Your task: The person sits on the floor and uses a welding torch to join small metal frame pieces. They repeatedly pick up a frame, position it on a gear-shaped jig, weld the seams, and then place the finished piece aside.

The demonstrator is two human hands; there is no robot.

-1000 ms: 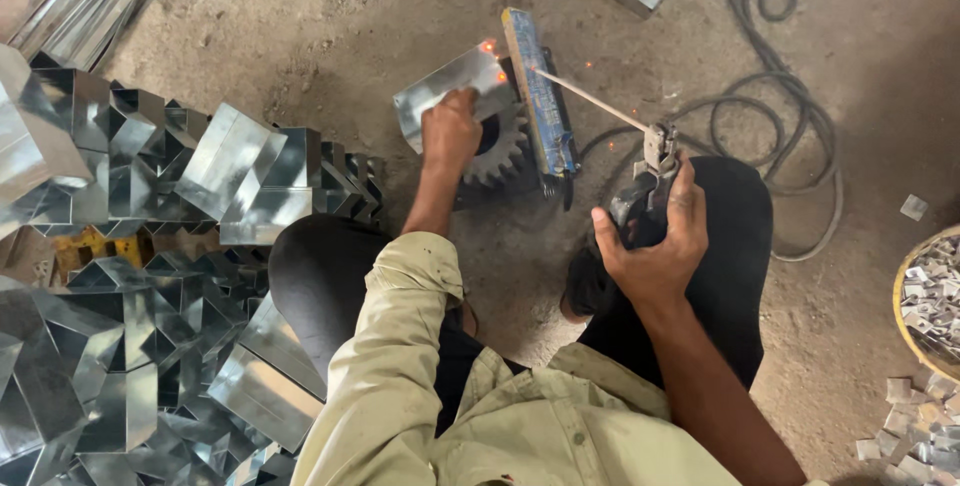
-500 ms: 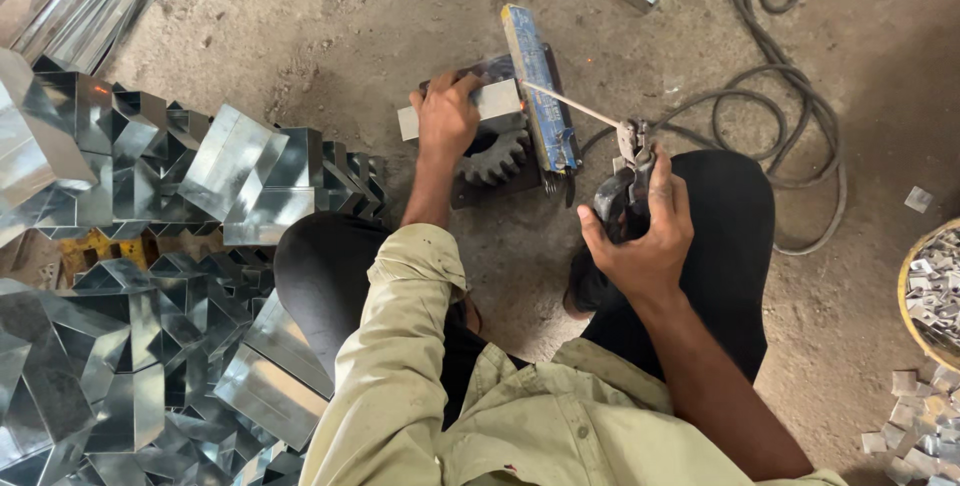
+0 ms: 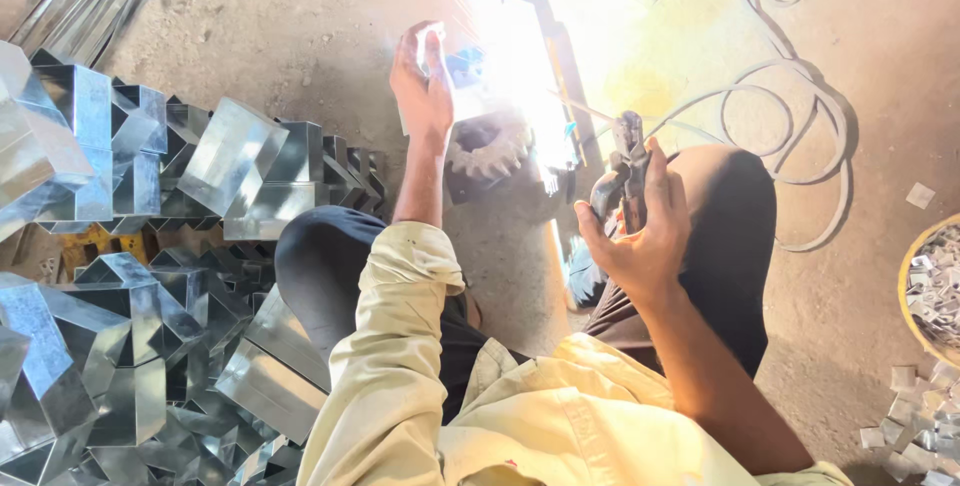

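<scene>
Pile of shiny folded sheet-metal box pieces point(image 3: 130, 276) – largest thing here, heaped on the dirt floor point(image 3: 300, 36) well left of the toothed grey gear wheel point(image 3: 488, 151), which serves as landmark.

Pale grey cable point(image 3: 800, 136) loops over the floor to the gear's right. Further right, at the frame edge, a round yellow-rimmed basket point(image 3: 912, 276) of small cut metal tabs; loose tabs lie below it.

White arc glare just above and right of the gear blots out the joint itself.

Left hand point(image 3: 425, 81) – fingers closed on a small flat sheet-metal piece point(image 3: 462, 76), held just above the gear. Right hand point(image 3: 640, 236) wrapped tight round a dark electrode holder point(image 3: 625, 171), right of the gear, thin rod point(image 3: 585, 111) slanting to the glare.

Judgement: a good tack wants the piece pinned motionless, the rod tip kept close and steady, bare fingers clear of the arc.

No labels or signs legible anywhere.
</scene>
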